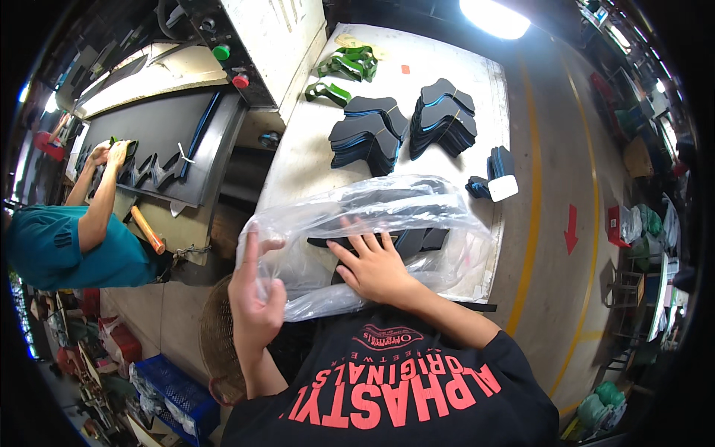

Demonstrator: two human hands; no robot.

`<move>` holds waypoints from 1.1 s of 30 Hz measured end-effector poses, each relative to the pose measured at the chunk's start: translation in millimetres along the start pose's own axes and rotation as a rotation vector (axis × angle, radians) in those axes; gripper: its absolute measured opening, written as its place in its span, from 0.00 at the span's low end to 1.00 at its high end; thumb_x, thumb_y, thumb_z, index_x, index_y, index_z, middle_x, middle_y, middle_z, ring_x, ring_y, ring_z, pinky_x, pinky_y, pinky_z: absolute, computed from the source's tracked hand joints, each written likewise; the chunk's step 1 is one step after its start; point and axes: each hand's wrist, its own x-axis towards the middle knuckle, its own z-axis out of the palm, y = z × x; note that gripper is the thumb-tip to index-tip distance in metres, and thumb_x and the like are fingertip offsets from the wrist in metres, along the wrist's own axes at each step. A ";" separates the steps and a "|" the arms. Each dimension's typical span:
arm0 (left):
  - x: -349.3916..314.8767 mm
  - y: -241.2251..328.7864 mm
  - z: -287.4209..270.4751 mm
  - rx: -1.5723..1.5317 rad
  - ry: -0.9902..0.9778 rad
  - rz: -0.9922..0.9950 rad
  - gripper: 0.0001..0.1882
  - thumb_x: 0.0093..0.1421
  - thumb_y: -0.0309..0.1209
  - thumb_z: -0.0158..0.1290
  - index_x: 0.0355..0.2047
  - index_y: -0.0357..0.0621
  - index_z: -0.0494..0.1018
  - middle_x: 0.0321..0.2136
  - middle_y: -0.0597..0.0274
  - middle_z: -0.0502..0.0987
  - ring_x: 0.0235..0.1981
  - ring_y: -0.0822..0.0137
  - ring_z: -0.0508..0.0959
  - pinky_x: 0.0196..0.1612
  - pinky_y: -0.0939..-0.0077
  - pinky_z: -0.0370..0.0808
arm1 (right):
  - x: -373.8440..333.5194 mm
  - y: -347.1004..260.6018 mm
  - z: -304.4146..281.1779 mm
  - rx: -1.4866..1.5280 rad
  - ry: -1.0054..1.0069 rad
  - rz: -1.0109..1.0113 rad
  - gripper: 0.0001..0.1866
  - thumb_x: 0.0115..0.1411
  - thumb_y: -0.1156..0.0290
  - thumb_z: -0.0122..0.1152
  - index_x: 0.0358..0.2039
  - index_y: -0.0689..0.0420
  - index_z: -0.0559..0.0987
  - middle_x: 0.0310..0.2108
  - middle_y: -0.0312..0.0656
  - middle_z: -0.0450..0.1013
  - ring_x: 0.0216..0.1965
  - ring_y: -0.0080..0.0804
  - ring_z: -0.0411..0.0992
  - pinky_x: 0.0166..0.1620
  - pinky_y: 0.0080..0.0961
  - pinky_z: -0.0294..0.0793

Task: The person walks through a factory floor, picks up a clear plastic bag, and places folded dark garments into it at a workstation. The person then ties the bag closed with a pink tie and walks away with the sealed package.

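A clear plastic bag [454,216] lies across the near part of the white table, with dark cut pieces [428,240] inside it. My left hand [257,290] is at the bag's left-hand mouth, thumb and fingers apart against the film. Reaching into the mouth, my right hand [376,268] lies with spread fingers on the dark pieces. Just beyond the bag stand two banded stacks of black, notched pieces with blue layers, a left stack [365,141] and a right stack [445,123].
Green strap bundles [354,63] lie at the white table's [298,160] far left. A small dark bundle with a white card [504,188] sits at its right edge. On the left, a co-worker [89,238] handles pieces at a machine bench. A wicker basket [220,335] stands below my left arm.
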 end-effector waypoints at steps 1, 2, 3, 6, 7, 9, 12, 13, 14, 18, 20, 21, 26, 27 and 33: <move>-0.2 2.0 -1.8 -0.020 0.015 -0.017 0.45 0.51 0.16 0.43 0.75 0.33 0.56 0.56 0.44 0.77 0.59 0.60 0.75 0.65 0.72 0.67 | -1.1 -5.0 -12.5 -0.034 -0.069 -0.016 0.31 0.71 0.51 0.54 0.72 0.43 0.67 0.77 0.58 0.49 0.79 0.59 0.44 0.73 0.68 0.46; 0.4 2.4 -4.0 0.006 0.019 0.052 0.45 0.52 0.16 0.43 0.74 0.32 0.56 0.57 0.44 0.77 0.60 0.60 0.75 0.65 0.72 0.66 | -3.4 -6.9 -30.3 0.067 -0.113 -0.070 0.32 0.71 0.51 0.55 0.73 0.44 0.66 0.77 0.59 0.49 0.78 0.62 0.46 0.73 0.67 0.47; 1.5 1.8 -5.8 0.021 0.058 0.098 0.44 0.52 0.16 0.42 0.74 0.32 0.57 0.58 0.44 0.77 0.61 0.60 0.74 0.66 0.72 0.66 | -8.5 -8.0 -50.7 0.114 -0.304 -0.081 0.33 0.71 0.52 0.56 0.74 0.46 0.65 0.77 0.61 0.49 0.77 0.64 0.48 0.73 0.66 0.48; 5.1 -3.4 -10.0 -0.022 -0.020 0.057 0.45 0.52 0.18 0.42 0.75 0.32 0.55 0.62 0.44 0.72 0.64 0.61 0.70 0.70 0.69 0.60 | -19.6 18.9 -126.8 0.558 -0.164 -0.487 0.27 0.73 0.57 0.57 0.68 0.53 0.72 0.72 0.54 0.62 0.70 0.55 0.65 0.68 0.52 0.66; 5.8 -5.2 -10.1 -0.026 -0.033 0.053 0.45 0.52 0.18 0.42 0.75 0.32 0.55 0.63 0.44 0.72 0.64 0.61 0.70 0.69 0.70 0.61 | -17.4 37.1 -150.8 0.693 -0.152 -0.608 0.25 0.73 0.58 0.57 0.66 0.54 0.74 0.70 0.53 0.66 0.68 0.52 0.68 0.67 0.49 0.70; 6.4 -8.3 -9.1 -0.047 -0.006 -0.021 0.45 0.52 0.18 0.42 0.75 0.32 0.55 0.63 0.44 0.72 0.61 0.64 0.71 0.65 0.74 0.64 | -9.1 81.7 -185.4 0.741 0.125 -0.534 0.18 0.75 0.61 0.54 0.60 0.55 0.79 0.62 0.46 0.76 0.62 0.40 0.75 0.62 0.41 0.75; 7.0 -11.1 -5.5 0.016 0.005 0.044 0.45 0.53 0.18 0.42 0.76 0.33 0.54 0.65 0.45 0.71 0.55 0.69 0.73 0.58 0.81 0.68 | 36.9 166.8 -180.1 0.746 0.540 -0.106 0.16 0.78 0.63 0.50 0.60 0.52 0.78 0.57 0.42 0.78 0.60 0.32 0.75 0.64 0.36 0.72; 7.1 -11.0 -3.6 0.016 0.005 0.047 0.45 0.53 0.17 0.42 0.76 0.32 0.54 0.65 0.44 0.71 0.57 0.67 0.73 0.59 0.79 0.67 | 57.0 193.1 -164.4 0.580 0.645 0.075 0.18 0.76 0.66 0.52 0.62 0.55 0.75 0.59 0.44 0.77 0.61 0.37 0.74 0.64 0.35 0.71; 6.5 -11.8 -2.8 0.017 0.006 0.049 0.45 0.53 0.17 0.41 0.75 0.31 0.54 0.65 0.43 0.70 0.58 0.65 0.72 0.61 0.78 0.66 | 67.7 216.7 -146.3 0.170 0.680 0.283 0.24 0.72 0.65 0.56 0.66 0.55 0.72 0.62 0.47 0.74 0.63 0.45 0.73 0.67 0.40 0.67; 6.1 -12.0 0.9 -0.008 0.036 0.034 0.42 0.55 0.18 0.41 0.73 0.26 0.55 0.66 0.36 0.69 0.69 0.52 0.68 0.72 0.67 0.59 | 70.5 269.8 -84.5 -0.554 0.372 0.497 0.44 0.60 0.59 0.68 0.75 0.47 0.61 0.70 0.49 0.66 0.67 0.49 0.68 0.69 0.62 0.61; 6.4 -12.3 3.0 0.015 0.062 0.072 0.40 0.56 0.18 0.42 0.73 0.24 0.55 0.69 0.35 0.66 0.72 0.49 0.66 0.73 0.66 0.58 | 77.0 277.2 -73.9 -0.452 0.522 0.463 0.48 0.51 0.70 0.75 0.73 0.49 0.64 0.61 0.55 0.67 0.62 0.60 0.67 0.65 0.57 0.65; 6.6 -11.8 4.1 0.011 0.063 0.081 0.40 0.57 0.18 0.43 0.73 0.24 0.54 0.70 0.33 0.64 0.73 0.47 0.64 0.74 0.65 0.57 | 79.3 276.8 -71.5 -0.430 0.581 0.466 0.45 0.51 0.71 0.75 0.70 0.50 0.67 0.58 0.54 0.66 0.59 0.59 0.68 0.61 0.56 0.67; 7.7 -11.5 9.6 0.026 0.075 0.132 0.41 0.56 0.18 0.44 0.73 0.25 0.53 0.70 0.31 0.61 0.74 0.42 0.61 0.75 0.62 0.54 | 89.5 275.3 -78.9 -0.450 0.430 0.536 0.46 0.40 0.80 0.72 0.64 0.54 0.67 0.62 0.59 0.60 0.63 0.63 0.60 0.62 0.64 0.65; 6.2 -11.4 10.0 0.013 0.102 0.126 0.41 0.56 0.18 0.44 0.73 0.26 0.53 0.70 0.30 0.61 0.74 0.42 0.60 0.75 0.61 0.54 | 87.4 274.7 -79.4 -0.416 0.330 0.575 0.48 0.39 0.82 0.72 0.64 0.55 0.65 0.59 0.57 0.62 0.60 0.61 0.65 0.58 0.64 0.71; -0.6 -12.8 7.7 -0.017 0.162 0.109 0.40 0.55 0.18 0.45 0.72 0.26 0.56 0.67 0.29 0.63 0.71 0.38 0.63 0.74 0.59 0.57 | 49.4 259.2 -106.5 -0.299 0.375 0.287 0.30 0.46 0.83 0.67 0.52 0.51 0.77 0.46 0.48 0.72 0.47 0.54 0.75 0.48 0.46 0.79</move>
